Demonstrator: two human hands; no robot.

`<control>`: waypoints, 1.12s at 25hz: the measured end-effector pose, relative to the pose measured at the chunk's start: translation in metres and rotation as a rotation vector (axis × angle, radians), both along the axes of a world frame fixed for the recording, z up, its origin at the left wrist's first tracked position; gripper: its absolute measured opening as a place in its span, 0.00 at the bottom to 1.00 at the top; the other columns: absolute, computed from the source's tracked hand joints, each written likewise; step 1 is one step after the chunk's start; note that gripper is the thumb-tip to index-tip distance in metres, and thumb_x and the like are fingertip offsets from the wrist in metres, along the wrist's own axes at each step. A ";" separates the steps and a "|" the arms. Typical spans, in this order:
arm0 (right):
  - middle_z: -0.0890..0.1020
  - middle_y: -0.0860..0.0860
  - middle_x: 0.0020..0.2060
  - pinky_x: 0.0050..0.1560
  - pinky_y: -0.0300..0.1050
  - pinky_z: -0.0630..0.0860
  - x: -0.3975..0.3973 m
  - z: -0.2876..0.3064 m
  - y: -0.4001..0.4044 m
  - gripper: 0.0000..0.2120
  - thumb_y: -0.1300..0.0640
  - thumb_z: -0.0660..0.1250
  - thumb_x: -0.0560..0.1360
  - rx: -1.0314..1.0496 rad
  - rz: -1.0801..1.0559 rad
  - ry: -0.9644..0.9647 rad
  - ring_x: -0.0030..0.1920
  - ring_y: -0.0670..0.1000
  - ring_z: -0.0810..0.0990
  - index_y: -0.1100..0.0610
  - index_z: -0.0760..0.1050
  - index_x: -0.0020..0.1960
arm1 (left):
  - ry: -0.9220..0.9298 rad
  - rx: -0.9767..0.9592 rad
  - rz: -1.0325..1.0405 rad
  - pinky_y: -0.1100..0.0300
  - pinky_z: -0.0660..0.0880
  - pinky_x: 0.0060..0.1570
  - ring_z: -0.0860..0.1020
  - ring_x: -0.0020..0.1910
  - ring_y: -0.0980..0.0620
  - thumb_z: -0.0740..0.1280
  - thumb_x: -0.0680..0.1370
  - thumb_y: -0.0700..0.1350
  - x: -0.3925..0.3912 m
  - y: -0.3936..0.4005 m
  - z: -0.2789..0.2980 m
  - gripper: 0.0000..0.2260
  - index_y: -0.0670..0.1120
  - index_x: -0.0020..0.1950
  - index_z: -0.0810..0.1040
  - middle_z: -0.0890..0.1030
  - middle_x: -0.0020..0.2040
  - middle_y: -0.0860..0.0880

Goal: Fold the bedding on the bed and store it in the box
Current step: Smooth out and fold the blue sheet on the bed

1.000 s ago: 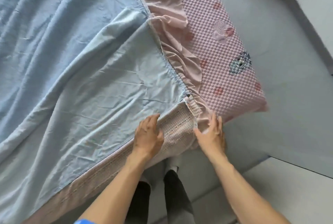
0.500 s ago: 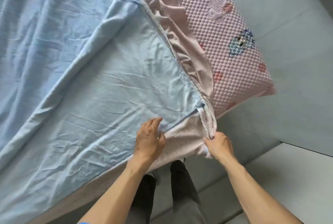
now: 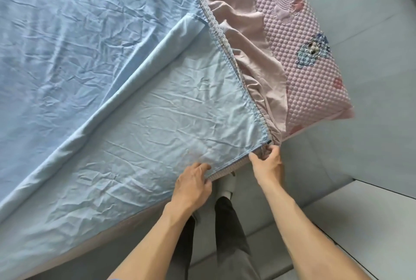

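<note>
Pink pillow (image 3: pixel 299 54) beside blue sheet (image 3: pixel 157 111) — both hands pinch its edge

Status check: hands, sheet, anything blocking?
Right hand pinching blue sheet corner. Left hand gripping its near edge. Sheet spread, unfolded. Pink pillow lies beside its far edge.

Grey floor and a pale low surface beside the bed

A smooth grey floor (image 3: pixel 371 32) spreads right of and beyond the gripped corner, in soft, even light; a pale flat surface (image 3: pixel 360 216) with a dark edge line lies below and right of it.
</note>
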State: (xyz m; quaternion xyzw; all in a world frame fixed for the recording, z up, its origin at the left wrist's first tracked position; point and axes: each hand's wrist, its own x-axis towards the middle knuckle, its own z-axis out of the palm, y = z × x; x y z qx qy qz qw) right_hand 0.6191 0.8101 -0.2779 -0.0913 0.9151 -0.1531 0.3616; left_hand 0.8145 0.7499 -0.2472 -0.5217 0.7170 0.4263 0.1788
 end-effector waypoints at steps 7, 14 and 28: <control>0.80 0.52 0.50 0.43 0.46 0.67 -0.016 -0.015 -0.002 0.09 0.47 0.67 0.77 -0.070 0.090 0.233 0.46 0.55 0.75 0.52 0.72 0.50 | -0.141 -0.163 -0.132 0.48 0.57 0.74 0.48 0.79 0.45 0.62 0.76 0.44 -0.005 0.004 -0.009 0.32 0.54 0.78 0.55 0.49 0.80 0.47; 0.81 0.57 0.49 0.46 0.52 0.72 -0.018 0.000 -0.030 0.07 0.59 0.68 0.74 -0.317 0.468 0.371 0.49 0.61 0.78 0.57 0.75 0.51 | -0.067 -0.100 -0.024 0.56 0.68 0.63 0.67 0.69 0.51 0.61 0.77 0.45 0.002 -0.009 0.006 0.21 0.51 0.70 0.68 0.67 0.71 0.53; 0.81 0.55 0.39 0.40 0.53 0.74 0.144 0.013 -0.133 0.09 0.60 0.67 0.64 -0.257 1.229 0.423 0.38 0.62 0.78 0.58 0.79 0.44 | -0.190 -0.516 0.214 0.50 0.67 0.62 0.71 0.64 0.43 0.64 0.73 0.43 0.159 -0.161 0.001 0.23 0.49 0.68 0.72 0.74 0.67 0.46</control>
